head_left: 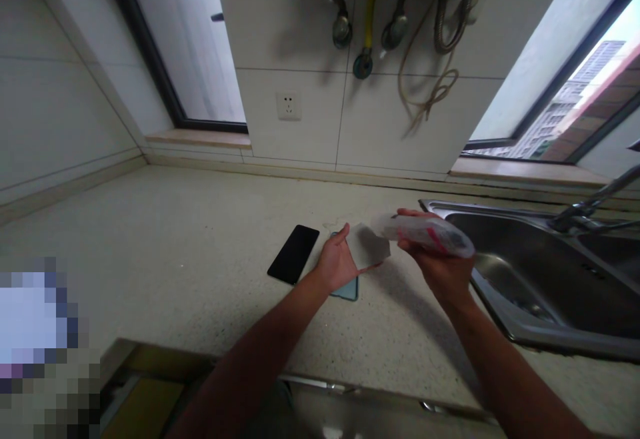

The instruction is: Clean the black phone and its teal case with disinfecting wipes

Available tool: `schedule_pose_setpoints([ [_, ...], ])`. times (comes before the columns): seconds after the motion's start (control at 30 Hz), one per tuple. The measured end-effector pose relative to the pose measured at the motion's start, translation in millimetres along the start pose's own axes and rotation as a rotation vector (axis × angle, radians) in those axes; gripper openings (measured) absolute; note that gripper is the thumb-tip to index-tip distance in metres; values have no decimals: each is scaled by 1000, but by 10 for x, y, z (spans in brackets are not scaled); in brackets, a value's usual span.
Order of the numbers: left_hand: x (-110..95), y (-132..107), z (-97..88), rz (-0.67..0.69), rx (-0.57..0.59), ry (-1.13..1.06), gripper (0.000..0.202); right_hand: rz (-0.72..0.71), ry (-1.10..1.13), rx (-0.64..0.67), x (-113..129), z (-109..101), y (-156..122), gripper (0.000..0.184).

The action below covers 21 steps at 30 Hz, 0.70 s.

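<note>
My left hand (338,262) holds a thin grey sheet (368,245), pinched at its edge, above the speckled countertop (175,245). My right hand (436,262) grips a crinkled clear plastic packet with pink print (431,233), its mouth touching the grey sheet. Under my left hand lies a teal-edged flat device (347,289), mostly hidden. A black phone (293,253) lies flat just left of it.
A steel sink (530,272) with a tap (593,202) is set into the counter at the right. Hoses and pipes (370,12) hang on the tiled wall above a socket (289,106). Windows flank the wall. A blurred patch covers the lower left.
</note>
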<state>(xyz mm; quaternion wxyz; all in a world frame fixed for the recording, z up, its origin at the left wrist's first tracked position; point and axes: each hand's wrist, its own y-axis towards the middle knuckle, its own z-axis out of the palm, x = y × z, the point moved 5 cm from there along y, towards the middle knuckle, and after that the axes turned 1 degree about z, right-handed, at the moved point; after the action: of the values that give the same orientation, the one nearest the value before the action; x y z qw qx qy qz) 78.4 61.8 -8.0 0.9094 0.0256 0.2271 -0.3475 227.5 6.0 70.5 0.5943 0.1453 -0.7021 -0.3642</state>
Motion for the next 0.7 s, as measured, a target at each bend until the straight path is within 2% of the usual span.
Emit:
schedule_pose_setpoints([
  [0.07,-7,-4,15,11,-18,-11,45,7,54,-15,-13,-4,-1,48],
  [0.2,-13,-15,61,31,-7,-6,45,38,-131,88,-77,40,-17,39],
  [0.27,-10,-10,61,37,8,-2,45,22,-180,72,-61,23,-21,36],
  [0.4,11,26,11,36,36,2,46,0,-42,0,46,-33,-2,37],
  [0.5,20,51,-17,41,57,21,48,33,62,117,65,29,5,41],
  [0.6,16,56,-10,49,71,38,52,71,-67,280,2,129,-27,39],
  [0.7,14,48,25,42,74,34,52,62,-145,283,-58,146,-55,34],
])
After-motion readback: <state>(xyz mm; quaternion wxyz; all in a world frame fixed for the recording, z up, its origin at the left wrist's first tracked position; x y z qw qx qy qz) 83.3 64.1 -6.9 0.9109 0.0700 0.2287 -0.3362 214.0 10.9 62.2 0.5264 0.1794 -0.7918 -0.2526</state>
